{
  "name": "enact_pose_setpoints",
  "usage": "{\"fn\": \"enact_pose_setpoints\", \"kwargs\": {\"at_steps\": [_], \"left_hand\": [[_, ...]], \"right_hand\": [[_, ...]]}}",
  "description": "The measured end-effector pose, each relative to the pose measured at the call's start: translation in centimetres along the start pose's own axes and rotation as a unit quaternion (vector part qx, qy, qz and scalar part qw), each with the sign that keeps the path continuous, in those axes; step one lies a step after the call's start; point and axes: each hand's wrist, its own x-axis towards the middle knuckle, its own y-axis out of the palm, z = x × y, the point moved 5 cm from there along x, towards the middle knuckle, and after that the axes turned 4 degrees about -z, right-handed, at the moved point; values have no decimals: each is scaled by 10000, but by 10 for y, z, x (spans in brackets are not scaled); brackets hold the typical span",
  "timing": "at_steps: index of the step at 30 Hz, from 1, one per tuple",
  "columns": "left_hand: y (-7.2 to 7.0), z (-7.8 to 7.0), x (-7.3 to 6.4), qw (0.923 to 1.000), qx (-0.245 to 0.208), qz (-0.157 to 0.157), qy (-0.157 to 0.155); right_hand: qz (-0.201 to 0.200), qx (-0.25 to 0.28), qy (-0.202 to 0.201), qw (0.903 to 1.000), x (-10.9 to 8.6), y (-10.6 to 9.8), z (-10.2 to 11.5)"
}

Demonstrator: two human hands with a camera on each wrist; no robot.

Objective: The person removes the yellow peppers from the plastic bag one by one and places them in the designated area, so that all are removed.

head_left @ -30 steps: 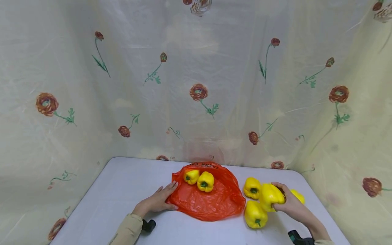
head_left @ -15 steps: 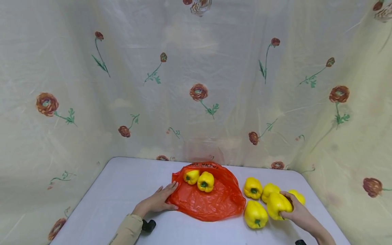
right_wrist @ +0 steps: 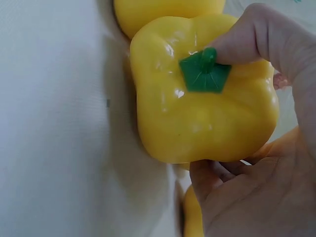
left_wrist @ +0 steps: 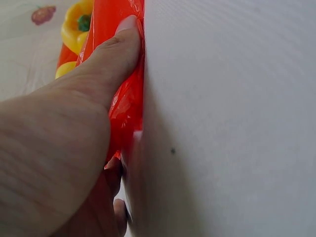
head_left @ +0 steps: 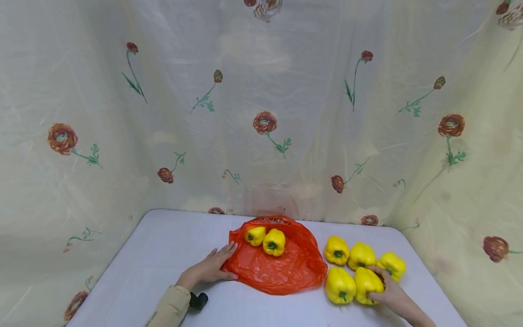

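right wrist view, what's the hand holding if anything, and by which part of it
A yellow bell pepper, held by the right hand: thumb on its stem end, right by the green stem, fingers at its side.

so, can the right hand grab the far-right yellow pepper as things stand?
Probably not yet: the right hand grips another yellow pepper. With that let go, likely yes; the far-right pepper lies just beyond the hand, nothing visible between them.
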Motion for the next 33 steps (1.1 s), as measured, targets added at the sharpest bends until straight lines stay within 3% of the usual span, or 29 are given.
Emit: {"fn": "enact_pose_setpoints", "kwargs": {"at_steps": [18, 25, 33], "left_hand": [[2, 0, 1, 10000, 83, -5, -4], [3, 2, 2, 9999, 126, -16, 34], [3, 4, 4, 9998, 169, -44, 50]], "right_hand": [[70, -23, -83, 9999, -2, 5, 0], [244, -154, 257, 9993, -7, 4, 1], [239, -138, 212, 9994, -6, 3, 1]]}}
